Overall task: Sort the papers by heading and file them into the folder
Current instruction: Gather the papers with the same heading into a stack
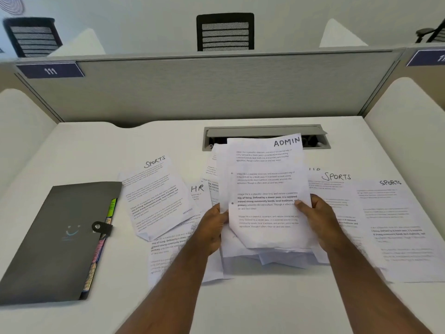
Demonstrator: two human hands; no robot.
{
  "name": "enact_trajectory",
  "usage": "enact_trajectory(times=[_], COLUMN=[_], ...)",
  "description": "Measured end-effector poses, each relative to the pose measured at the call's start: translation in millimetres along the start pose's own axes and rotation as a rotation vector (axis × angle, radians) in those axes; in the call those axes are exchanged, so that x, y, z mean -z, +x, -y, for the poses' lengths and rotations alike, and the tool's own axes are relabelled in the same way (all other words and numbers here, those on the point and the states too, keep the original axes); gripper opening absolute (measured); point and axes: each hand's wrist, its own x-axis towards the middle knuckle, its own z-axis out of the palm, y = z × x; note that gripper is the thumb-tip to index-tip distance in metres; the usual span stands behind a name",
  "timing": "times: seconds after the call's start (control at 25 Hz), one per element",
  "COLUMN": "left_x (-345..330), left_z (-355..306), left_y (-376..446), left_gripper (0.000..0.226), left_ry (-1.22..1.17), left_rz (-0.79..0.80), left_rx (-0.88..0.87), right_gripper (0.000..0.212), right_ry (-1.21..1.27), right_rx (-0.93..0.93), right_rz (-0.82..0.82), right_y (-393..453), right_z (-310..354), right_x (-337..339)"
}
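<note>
The person is holding a small bundle of papers (265, 213) above the white desk (84, 153), and the top sheet is showing the heading ADMIN (287, 141). Such sheets are light, thin and soft; they are bending easily and sliding over each other, so the bundle is probably best held at both side edges, with gentle pressure. Some corners are already looking creased at the bottom.

The left hand (213, 227) is pinching the left edge, the fingers closed together on the paper with the thumb at the front. The right hand (317, 220) is gripping the right edge in the same manner, its thumb (303, 205) lying on the printed face and the other fingers hidden behind the bundle.

More sheets are lying loose on the desk: one SPORTS sheet (156, 196) at the left, an HR sheet (198, 189) partly covered, and two more SPORTS sheets (385, 225) at the right. The dark folder (53, 242) is lying closed at the far left, well apart from the hands, with coloured tabs showing at its edge.
</note>
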Motion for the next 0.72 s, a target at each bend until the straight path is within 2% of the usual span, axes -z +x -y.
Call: enact_trajectory(times=[0.08,0.32,0.4,0.48,0.6,0.68,0.72], left_x=[-1.7,5.8,6.9,5.4,4.1,6.5,9.6], left_z=[1.1,-4.3,-3.4,0.8,1.4,-1.4,-2.5], left_y=[-0.8,-0.8,-0.9,0.8,3.2,5.8,7.8], left_gripper=[0.031,0.026,0.024,0.035,0.040,0.039,0.038], left_ry=[-0.024,-0.152,-0.065,0.003,0.011,0.019,0.028], left_rz=[0.042,-0.011,0.053,0.079,0.022,-0.029,-0.062], left_rx=[0.015,0.138,0.120,0.114,0.092,0.048,0.023], right_gripper=[0.028,0.027,0.030,0.030,0.021,0.029,0.044], right_ry=[-0.011,0.012,0.045,0.061,0.050,-0.154,-0.394], right_rx=[0.034,0.053,0.053,0.053,0.072,0.099,0.086], right_rz=[0.015,0.047,0.073,0.103,0.050,-0.108,-0.164], right_y=[-3.0,-14.1,-17.1,-19.0,-20.2,-14.9,-12.5], right_z=[-4.6,-0.8,-2.1,-3.2,-2.8,-12.5,-20.2], right_x=[-2.2,-0.1,-0.4,-0.7,3.8,15.4,23.8])
